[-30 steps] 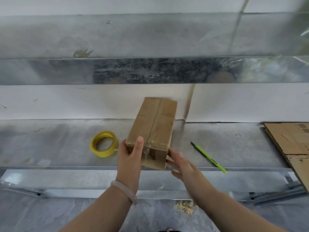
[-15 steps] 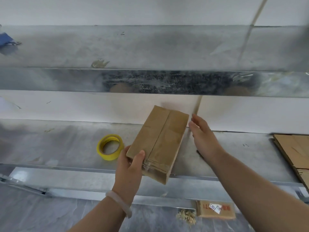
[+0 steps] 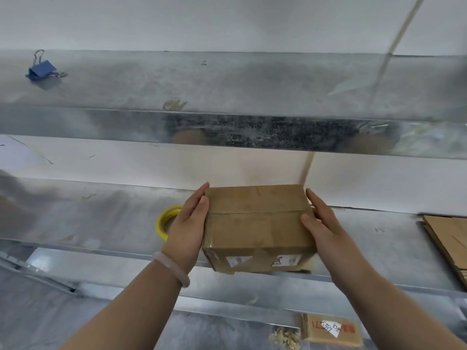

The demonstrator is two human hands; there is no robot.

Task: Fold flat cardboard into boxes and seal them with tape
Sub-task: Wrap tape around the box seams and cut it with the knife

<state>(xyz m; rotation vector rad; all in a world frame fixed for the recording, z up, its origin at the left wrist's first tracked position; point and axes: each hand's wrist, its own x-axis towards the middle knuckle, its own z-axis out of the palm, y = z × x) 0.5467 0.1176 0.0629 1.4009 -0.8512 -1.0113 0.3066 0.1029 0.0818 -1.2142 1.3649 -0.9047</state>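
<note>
You hold the closed cardboard box [image 3: 257, 223] between both hands. Your left hand [image 3: 188, 231] lays its fingers [image 3: 199, 195] straight and together, flat against the box's left end. Your right hand [image 3: 321, 223] lays its fingers [image 3: 316, 200] straight along the right end, thumb on top. The box sits over the worktop [image 3: 101, 215] front edge. The yellow tape roll [image 3: 163, 221] lies just behind your left fingers, and the flat cardboard sheets [image 3: 449, 238] lie well right of your right fingers.
</note>
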